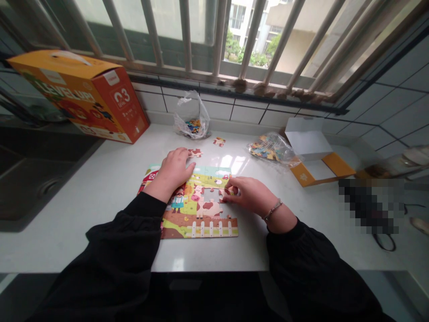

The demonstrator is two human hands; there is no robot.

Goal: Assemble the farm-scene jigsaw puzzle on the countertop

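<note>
A colourful farm jigsaw puzzle [201,219] lies on the white counter [100,188] in front of me. My left hand [172,172] rests on the puzzle's upper left part, fingers curled down and pressing flat on it. My right hand [250,194] is at the puzzle's right edge, its fingers pinched on a small puzzle piece [229,191] that touches the puzzle. Two loose pieces lie beyond the puzzle: one [195,153] just past my left hand, another [219,141] farther back.
An orange puzzle box [83,96] stands at the back left beside a dark sink [30,188]. A plastic bag with pieces [192,120] sits by the tiled wall, a second bag [271,150] and an open white-and-orange box [315,154] to the right. A barred window is behind.
</note>
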